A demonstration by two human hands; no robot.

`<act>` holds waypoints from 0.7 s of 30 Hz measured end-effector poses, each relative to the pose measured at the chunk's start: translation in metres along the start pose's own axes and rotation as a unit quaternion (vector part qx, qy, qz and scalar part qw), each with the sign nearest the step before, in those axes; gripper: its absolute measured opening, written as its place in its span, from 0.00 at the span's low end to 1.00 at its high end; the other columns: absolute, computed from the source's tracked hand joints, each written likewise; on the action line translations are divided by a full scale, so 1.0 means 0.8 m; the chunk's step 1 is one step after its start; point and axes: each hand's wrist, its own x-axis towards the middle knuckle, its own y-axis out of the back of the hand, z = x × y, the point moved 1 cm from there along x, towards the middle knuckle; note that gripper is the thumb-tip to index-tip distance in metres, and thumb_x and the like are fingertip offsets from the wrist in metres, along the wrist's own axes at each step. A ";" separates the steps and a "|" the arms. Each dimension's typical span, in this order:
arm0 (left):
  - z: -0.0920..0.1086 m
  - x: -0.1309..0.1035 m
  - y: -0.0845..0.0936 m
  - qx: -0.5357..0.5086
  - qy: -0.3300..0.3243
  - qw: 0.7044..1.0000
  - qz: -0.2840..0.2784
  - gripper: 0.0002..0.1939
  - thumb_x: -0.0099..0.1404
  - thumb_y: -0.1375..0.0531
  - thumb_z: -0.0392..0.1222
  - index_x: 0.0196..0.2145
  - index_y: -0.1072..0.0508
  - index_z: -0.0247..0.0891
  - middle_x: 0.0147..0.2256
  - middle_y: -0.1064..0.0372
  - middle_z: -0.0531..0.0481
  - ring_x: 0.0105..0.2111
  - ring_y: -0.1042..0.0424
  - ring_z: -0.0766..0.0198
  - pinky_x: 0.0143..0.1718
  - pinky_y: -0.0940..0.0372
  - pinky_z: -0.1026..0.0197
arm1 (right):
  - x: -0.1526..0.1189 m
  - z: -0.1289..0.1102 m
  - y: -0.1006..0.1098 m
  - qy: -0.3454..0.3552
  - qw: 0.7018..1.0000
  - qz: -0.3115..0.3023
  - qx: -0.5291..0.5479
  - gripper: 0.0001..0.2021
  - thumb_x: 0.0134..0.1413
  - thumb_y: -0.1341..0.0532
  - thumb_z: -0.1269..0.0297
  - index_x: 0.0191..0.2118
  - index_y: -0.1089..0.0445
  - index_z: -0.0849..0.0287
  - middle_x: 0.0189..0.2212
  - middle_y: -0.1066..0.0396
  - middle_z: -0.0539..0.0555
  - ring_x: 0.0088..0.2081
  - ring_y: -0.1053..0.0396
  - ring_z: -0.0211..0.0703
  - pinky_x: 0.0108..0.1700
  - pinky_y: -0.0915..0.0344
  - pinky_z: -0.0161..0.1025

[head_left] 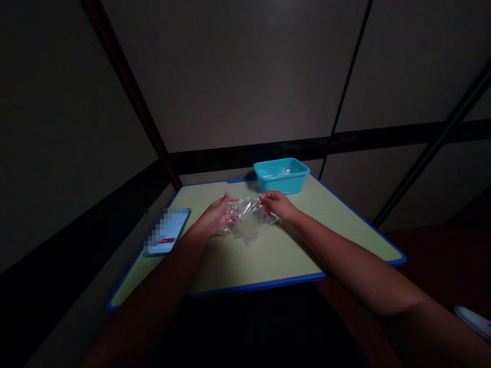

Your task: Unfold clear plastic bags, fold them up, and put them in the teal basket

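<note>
A crumpled clear plastic bag [251,207] is stretched between my two hands, just above the table top. My right hand [276,203] pinches its right side between thumb and fingers. On the other side, my left hand [218,215] has its thumb raised and its fingers stretched out against the plastic, which partly covers the fingertips. Beyond my right hand stands a turquoise plastic basin [286,183], with some clear, shiny plastic [282,169] inside it.
The pale table [253,268] has a blue edge. A flat booklet or folder [169,232], partly blurred out, lies at the left. Dark-banded wall panels [253,76] rise behind the table. A white object [473,321] shows at the lower right.
</note>
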 end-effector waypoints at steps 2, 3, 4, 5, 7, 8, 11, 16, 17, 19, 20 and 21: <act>0.000 -0.002 -0.003 0.037 -0.026 0.999 -0.025 0.16 0.54 0.36 0.46 0.38 0.32 0.37 0.27 0.30 0.51 0.21 0.31 0.66 0.22 0.35 0.63 | 0.000 0.000 0.001 0.011 0.999 0.003 -0.030 0.15 0.51 0.42 0.53 0.24 0.37 0.60 0.12 0.39 0.45 0.10 0.46 0.31 0.12 0.50 0.30; -0.002 -0.002 -0.002 0.057 -0.037 0.997 -0.025 0.17 0.51 0.34 0.42 0.38 0.31 0.37 0.27 0.30 0.52 0.21 0.31 0.67 0.21 0.35 0.65 | 0.000 0.000 0.002 0.014 0.999 0.004 -0.043 0.15 0.52 0.43 0.54 0.24 0.37 0.61 0.12 0.39 0.45 0.10 0.47 0.31 0.12 0.51 0.30; -0.003 0.000 0.001 0.073 -0.046 0.996 -0.016 0.16 0.50 0.33 0.39 0.36 0.31 0.36 0.27 0.30 0.52 0.20 0.32 0.69 0.21 0.36 0.66 | 0.000 -0.001 0.002 0.015 0.998 0.005 -0.056 0.14 0.52 0.43 0.54 0.25 0.36 0.61 0.11 0.40 0.44 0.10 0.48 0.30 0.12 0.52 0.29; -0.005 0.003 0.004 0.083 -0.050 0.995 -0.001 0.14 0.49 0.33 0.38 0.33 0.31 0.34 0.25 0.31 0.53 0.19 0.33 0.70 0.20 0.37 0.68 | 0.000 -0.001 0.003 0.013 0.998 0.009 -0.068 0.14 0.52 0.44 0.55 0.25 0.35 0.61 0.11 0.40 0.44 0.10 0.49 0.30 0.12 0.53 0.29; -0.007 0.008 0.013 0.094 -0.050 0.994 0.040 0.09 0.52 0.35 0.39 0.28 0.31 0.33 0.20 0.33 0.53 0.18 0.34 0.71 0.20 0.39 0.69 | 0.001 -0.003 0.005 0.003 0.996 0.019 -0.090 0.13 0.53 0.44 0.57 0.26 0.34 0.62 0.10 0.41 0.44 0.10 0.50 0.30 0.13 0.55 0.29; -0.007 0.011 0.017 0.096 -0.047 0.993 0.059 0.09 0.54 0.36 0.41 0.27 0.32 0.33 0.19 0.33 0.53 0.17 0.35 0.71 0.19 0.39 0.69 | 0.001 -0.004 0.006 -0.006 0.994 0.025 -0.102 0.13 0.54 0.45 0.58 0.26 0.34 0.62 0.10 0.42 0.44 0.10 0.51 0.30 0.13 0.56 0.29; -0.004 0.012 0.021 0.088 -0.027 0.992 0.082 0.15 0.60 0.42 0.51 0.31 0.31 0.33 0.20 0.31 0.49 0.17 0.33 0.68 0.19 0.38 0.67 | 0.002 -0.005 0.008 -0.028 0.990 0.047 -0.130 0.13 0.54 0.45 0.58 0.26 0.34 0.62 0.10 0.42 0.44 0.10 0.52 0.29 0.13 0.56 0.29; -0.003 0.008 0.009 0.111 -0.044 0.992 0.030 0.18 0.53 0.36 0.51 0.36 0.33 0.36 0.26 0.30 0.51 0.20 0.30 0.67 0.23 0.35 0.65 | 0.002 -0.007 0.010 -0.031 0.986 0.081 -0.141 0.12 0.55 0.47 0.62 0.25 0.35 0.62 0.10 0.43 0.44 0.11 0.50 0.30 0.14 0.55 0.29; -0.004 0.009 0.009 0.123 -0.057 0.990 0.034 0.19 0.51 0.34 0.49 0.35 0.33 0.36 0.25 0.30 0.52 0.20 0.31 0.68 0.22 0.35 0.66 | 0.002 -0.007 0.010 -0.036 0.986 0.079 -0.139 0.12 0.56 0.47 0.62 0.25 0.35 0.62 0.10 0.43 0.44 0.11 0.51 0.30 0.14 0.55 0.29; -0.005 0.012 0.012 0.137 -0.086 0.986 0.048 0.18 0.49 0.33 0.48 0.32 0.33 0.35 0.23 0.32 0.54 0.19 0.33 0.70 0.22 0.37 0.67 | 0.002 -0.008 0.010 -0.044 0.986 0.076 -0.139 0.12 0.56 0.47 0.62 0.25 0.35 0.62 0.10 0.43 0.44 0.11 0.52 0.29 0.14 0.55 0.29; -0.005 0.013 0.014 0.137 -0.101 0.984 0.056 0.17 0.50 0.34 0.48 0.31 0.33 0.34 0.22 0.33 0.54 0.19 0.34 0.70 0.22 0.37 0.67 | 0.002 -0.008 0.010 -0.048 0.986 0.077 -0.142 0.12 0.56 0.47 0.62 0.25 0.35 0.62 0.10 0.43 0.44 0.11 0.52 0.29 0.14 0.55 0.29; -0.005 0.013 0.016 0.138 -0.116 0.982 0.060 0.16 0.51 0.36 0.49 0.31 0.33 0.35 0.22 0.33 0.54 0.20 0.33 0.70 0.22 0.38 0.67 | 0.002 -0.008 0.011 -0.050 0.984 0.081 -0.147 0.12 0.56 0.47 0.62 0.25 0.35 0.62 0.10 0.43 0.44 0.11 0.51 0.29 0.14 0.55 0.29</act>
